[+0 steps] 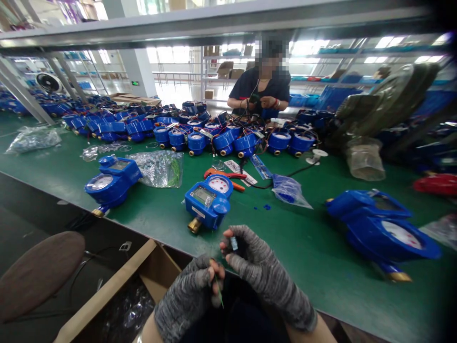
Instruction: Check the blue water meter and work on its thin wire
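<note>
Both hands wear grey fingerless gloves and are close together at the table's near edge. My left hand [193, 288] is closed, its fingertips pinching a thin green wire [219, 294] that hangs downward. A small pale-blue translucent piece [233, 243] sits in the curled fingers of my right hand [262, 267]; its exact kind is too small to tell. Just beyond them stands a blue water meter [205, 205] with a display, a round dial and a brass end, touched by neither hand.
Another blue meter [112, 181] stands left, beside a plastic bag with green strands [174, 171]. A further meter [385, 228] lies right. Red-orange pliers [221, 174] and a bag of blue parts [288, 189] lie behind. An open carton [107, 290] is below left. A person [262, 90] works opposite.
</note>
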The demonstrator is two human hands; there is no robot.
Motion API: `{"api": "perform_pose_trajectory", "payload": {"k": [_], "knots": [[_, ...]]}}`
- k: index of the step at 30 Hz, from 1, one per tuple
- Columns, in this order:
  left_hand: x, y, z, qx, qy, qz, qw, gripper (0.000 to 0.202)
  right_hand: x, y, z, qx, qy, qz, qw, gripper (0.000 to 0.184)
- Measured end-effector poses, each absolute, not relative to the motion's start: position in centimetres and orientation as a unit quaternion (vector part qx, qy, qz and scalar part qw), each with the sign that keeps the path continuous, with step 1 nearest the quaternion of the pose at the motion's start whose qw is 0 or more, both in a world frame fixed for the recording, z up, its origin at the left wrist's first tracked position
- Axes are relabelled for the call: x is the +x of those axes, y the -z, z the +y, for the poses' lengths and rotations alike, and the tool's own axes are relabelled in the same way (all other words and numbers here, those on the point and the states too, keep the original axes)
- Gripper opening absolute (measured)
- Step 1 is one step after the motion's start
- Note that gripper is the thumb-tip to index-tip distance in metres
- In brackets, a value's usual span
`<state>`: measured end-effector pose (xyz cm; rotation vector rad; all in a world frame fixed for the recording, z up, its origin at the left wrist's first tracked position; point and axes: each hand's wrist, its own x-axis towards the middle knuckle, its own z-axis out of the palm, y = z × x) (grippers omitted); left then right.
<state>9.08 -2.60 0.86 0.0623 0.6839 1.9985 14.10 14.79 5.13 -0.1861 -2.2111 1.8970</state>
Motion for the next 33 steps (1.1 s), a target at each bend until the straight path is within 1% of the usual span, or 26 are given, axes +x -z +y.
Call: {"api": "perform_pose_trajectory", "payload": {"k": [3, 4, 5, 7, 10, 14, 18, 26, 33], "knots": [[8.4, -0.4, -0.9, 0.013, -0.855, 0.289, 0.430, 0.026, 14.9, -4.5, 14.5, -0.122, -0.506, -0.822, 0.230, 0.025], [8.2, -0.4, -0.5, 0.013, -0.863, 0.311, 0.399, 0.027, 15.1, -4.4, 14.6, -0.133, -0.474, -0.834, 0.249, 0.026], [8.1, -0.4, -0.2, 0.016, -0.867, 0.343, 0.363, 0.027, 15.3, -4.2, 14.6, -0.138, -0.465, -0.839, 0.248, 0.026], [8.1, -0.5, 0.0, 0.032, -0.858, 0.425, 0.288, 0.027, 15.7, -3.8, 14.8, -0.144, -0.498, -0.828, 0.214, 0.027], [8.5, -0.8, 0.1, 0.067, -0.819, 0.532, 0.206, 0.023, 16.0, -3.1, 14.9, -0.157, -0.581, -0.782, 0.161, 0.029], [8.9, -0.9, 0.0, 0.096, -0.774, 0.609, 0.146, 0.020, 15.8, -2.5, 14.5, -0.177, -0.648, -0.725, 0.148, 0.032], [8.7, -1.0, -0.2, 0.090, -0.758, 0.638, 0.098, 0.018, 15.4, -2.2, 13.9, -0.188, -0.691, -0.685, 0.136, 0.036], [8.1, -1.4, -0.2, 0.104, -0.749, 0.652, 0.048, 0.015, 15.2, -2.1, 13.5, -0.182, -0.715, -0.661, 0.137, 0.035], [8.2, -1.4, -0.1, 0.109, -0.749, 0.653, 0.041, 0.015, 15.3, -2.3, 13.3, -0.187, -0.727, -0.645, 0.142, 0.036]]}}
